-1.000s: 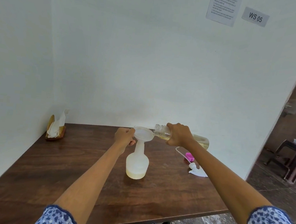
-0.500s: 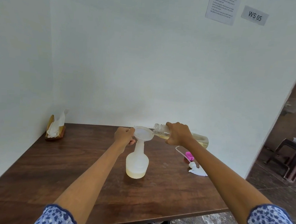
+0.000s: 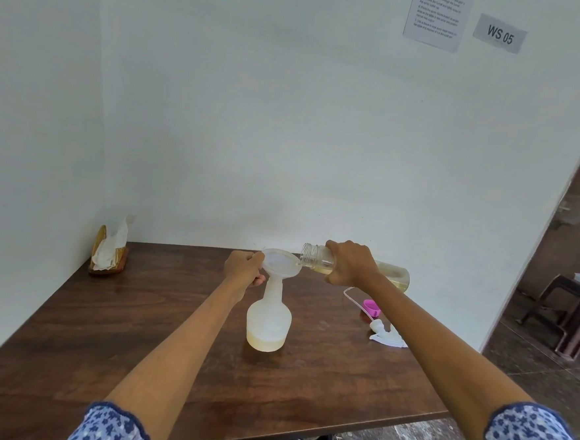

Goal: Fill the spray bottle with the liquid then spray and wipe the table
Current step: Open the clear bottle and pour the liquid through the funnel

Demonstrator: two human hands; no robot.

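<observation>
**Plastic-on-plastic pour: funnel steadied, source bottle tipped**

Translucent plastic spray bottle stands upright at frame centre on the wooden table, with a shallow layer of yellowish liquid at its base. White funnel sits in its neck. Left hand pinches the funnel rim, fingers curled round it. Right hand is wrapped round the clear source bottle, held near-horizontal, its open mouth just over the funnel's right edge.

Handling, as a judgement: the spray bottle looks light and nearly empty, and top-heavy with the funnel in it, so it tips easily; best held at the narrow neck or the funnel rim. The source bottle is smooth, rigid, and probably slippery if wet; a mid-body grip suits it.

Room: open tabletop lies left of and below the bottle in frame. Right of centre, the trigger sprayer head and a pink cap lie near the right forearm, with the table's right edge close behind them. Tissue holder sits at the left wall, well apart.
</observation>
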